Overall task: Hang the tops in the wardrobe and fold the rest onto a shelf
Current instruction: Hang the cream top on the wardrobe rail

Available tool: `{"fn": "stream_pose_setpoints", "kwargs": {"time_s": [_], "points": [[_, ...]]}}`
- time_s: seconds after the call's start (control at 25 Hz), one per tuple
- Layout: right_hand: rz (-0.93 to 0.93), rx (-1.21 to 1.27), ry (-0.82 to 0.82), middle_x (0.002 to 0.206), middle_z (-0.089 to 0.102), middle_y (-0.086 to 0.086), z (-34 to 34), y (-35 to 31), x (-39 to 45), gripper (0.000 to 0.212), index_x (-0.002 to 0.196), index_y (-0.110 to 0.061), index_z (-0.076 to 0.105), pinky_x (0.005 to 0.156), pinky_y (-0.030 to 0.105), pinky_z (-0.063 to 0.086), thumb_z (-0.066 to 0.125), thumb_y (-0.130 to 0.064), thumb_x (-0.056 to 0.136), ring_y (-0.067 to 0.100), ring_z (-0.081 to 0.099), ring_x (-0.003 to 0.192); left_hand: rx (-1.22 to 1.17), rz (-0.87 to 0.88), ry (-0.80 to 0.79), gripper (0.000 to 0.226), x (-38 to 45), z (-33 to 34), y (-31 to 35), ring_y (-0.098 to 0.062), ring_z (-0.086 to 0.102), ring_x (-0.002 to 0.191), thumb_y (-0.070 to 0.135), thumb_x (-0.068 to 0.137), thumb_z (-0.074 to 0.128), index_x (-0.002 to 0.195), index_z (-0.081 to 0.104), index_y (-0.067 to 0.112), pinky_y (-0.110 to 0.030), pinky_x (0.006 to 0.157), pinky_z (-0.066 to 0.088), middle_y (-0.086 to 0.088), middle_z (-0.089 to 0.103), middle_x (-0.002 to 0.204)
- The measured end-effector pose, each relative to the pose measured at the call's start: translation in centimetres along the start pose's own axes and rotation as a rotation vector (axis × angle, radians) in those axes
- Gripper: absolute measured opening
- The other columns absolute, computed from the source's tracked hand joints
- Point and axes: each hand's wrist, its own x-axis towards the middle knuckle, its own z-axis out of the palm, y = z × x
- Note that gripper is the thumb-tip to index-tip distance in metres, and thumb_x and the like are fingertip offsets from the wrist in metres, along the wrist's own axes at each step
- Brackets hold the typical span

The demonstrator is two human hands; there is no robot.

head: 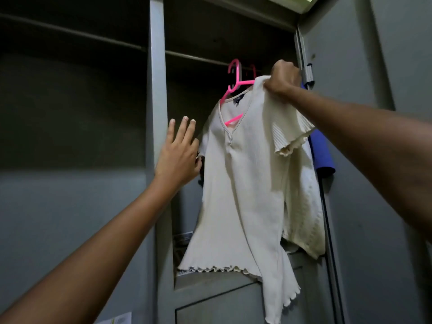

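Note:
A cream ribbed top [243,183] with frilled hems hangs on a pink hanger [236,80], whose hook sits up at the wardrobe rail [198,58]. My right hand [282,78] grips the top's right shoulder, bunching the fabric at the hanger's end. My left hand [177,155] is raised with straight fingers beside the top's left sleeve, the thumb side hidden behind the fabric edge. A second pink hanger hook [253,70] shows just behind the first.
The grey wardrobe has a centre post [156,90] and a dark left compartment with a shelf [70,31]. A blue garment [321,150] hangs at the right by the open door [374,113]. Another pale garment hangs behind the top. A drawer unit [222,300] sits below.

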Motion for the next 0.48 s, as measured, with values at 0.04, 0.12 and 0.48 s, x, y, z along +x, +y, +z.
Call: {"fn": "stream_pose_setpoints", "kwargs": {"time_s": [0.04, 0.12, 0.48], "points": [[-0.010, -0.013, 0.001, 0.118, 0.060, 0.020, 1.0, -0.3, 0.4, 0.027, 0.113, -0.001, 0.059, 0.087, 0.037, 0.047, 0.056, -0.012, 0.089, 0.035, 0.056, 0.111, 0.010, -0.064, 0.037, 0.052, -0.1, 0.1, 0.0, -0.031, 0.004, 0.145, 0.047, 0.088, 0.042, 0.122, 0.052, 0.009, -0.049, 0.114, -0.006, -0.016, 0.013, 0.155], [-0.039, -0.036, 0.019, 0.118, 0.060, 0.021, 2.4, -0.8, 1.4, 0.026, 0.113, 0.000, 0.060, 0.088, 0.038, 0.047, 0.055, -0.010, 0.089, 0.037, 0.056, 0.111, 0.008, -0.182, 0.074, 0.062, -0.2, 0.1, 0.0, -0.032, 0.000, 0.145, 0.050, 0.086, 0.044, 0.132, 0.043, 0.008, -0.050, 0.114, -0.005, -0.018, 0.007, 0.155], [-0.008, 0.041, 0.103, 0.122, 0.058, 0.015, 4.7, -1.9, 6.6, 0.030, 0.120, -0.003, 0.055, 0.087, 0.033, 0.047, 0.055, -0.014, 0.092, 0.028, 0.056, 0.113, 0.017, -0.238, 0.016, 0.057, 0.1, 0.1, 0.2, -0.028, -0.013, 0.144, 0.053, 0.089, 0.038, 0.120, 0.054, 0.008, -0.049, 0.114, -0.011, -0.015, -0.006, 0.156]]}}
